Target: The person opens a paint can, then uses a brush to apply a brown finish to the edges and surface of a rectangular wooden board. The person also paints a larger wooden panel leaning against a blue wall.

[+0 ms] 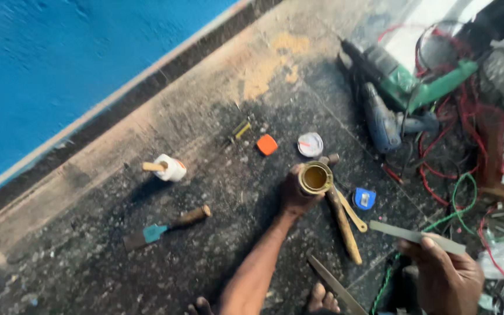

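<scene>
We see bare dark floor left of the left hand (296, 192), which grips a brass fitting (315, 178) — open mouth upward, axis upright. Our right hand (447, 274) pinches a flat metal strip (415, 236) pointing left — cables crowd the right.

The person is showing two bare hands and one bare arm, with no cloth covering them where they are showing. The left hand (294, 193) is appearing just beside the brass fitting (315, 178), and its forearm is showing uncovered from the wrist down to the picture's lower edge, lean and straight in outline. The right hand (447, 274) is showing well below and to the right of the brass fitting, broad-backed, a pale thumbnail catching light. Bare toes (322, 297) are peeking in far below the fitting, wearing no shoe.
</scene>
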The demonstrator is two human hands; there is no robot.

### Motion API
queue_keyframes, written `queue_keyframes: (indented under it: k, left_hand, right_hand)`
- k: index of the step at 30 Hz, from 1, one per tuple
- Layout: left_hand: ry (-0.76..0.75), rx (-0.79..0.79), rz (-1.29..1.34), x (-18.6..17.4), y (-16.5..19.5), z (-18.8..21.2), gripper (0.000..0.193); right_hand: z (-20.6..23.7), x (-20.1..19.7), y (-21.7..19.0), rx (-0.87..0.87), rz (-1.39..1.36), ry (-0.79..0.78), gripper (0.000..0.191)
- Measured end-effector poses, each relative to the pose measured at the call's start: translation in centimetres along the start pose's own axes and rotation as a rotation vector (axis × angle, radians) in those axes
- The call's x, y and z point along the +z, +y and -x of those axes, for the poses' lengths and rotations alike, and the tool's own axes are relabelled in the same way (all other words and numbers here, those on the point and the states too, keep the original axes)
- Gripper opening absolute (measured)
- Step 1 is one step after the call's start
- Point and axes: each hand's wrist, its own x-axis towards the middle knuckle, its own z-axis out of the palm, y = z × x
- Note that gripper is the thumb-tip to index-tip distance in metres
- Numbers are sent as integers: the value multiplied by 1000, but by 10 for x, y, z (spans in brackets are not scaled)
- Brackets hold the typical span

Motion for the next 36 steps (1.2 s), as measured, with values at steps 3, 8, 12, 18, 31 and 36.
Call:
queue_keyframes:
  k: [3,8,12,18,31,36]
  left_hand:
    - [-142,-91,212,-24,60,-37,55]
    - [167,387,-222,-85,247,-96,66]
    - [67,343,-344,-134,422,-141,51]
    - [102,148,-347,-227,659,-162,46]
    - [406,197,-681,-404,781,-134,94]
    - [381,156,-700,-454,796,-131,113]
  right_hand:
    - [-58,35,-52,376,-33,-26,32]
    - [-127,128,-213,1142,-373,-396,50]
    - [-66,166,-341,142,72,-353,41]
    - [107,325,-619,-702,373,-927,26]
    - [325,601,-794,-1124,820,-946,24]
    - [364,675,-786,-1255,964,-1067,27]
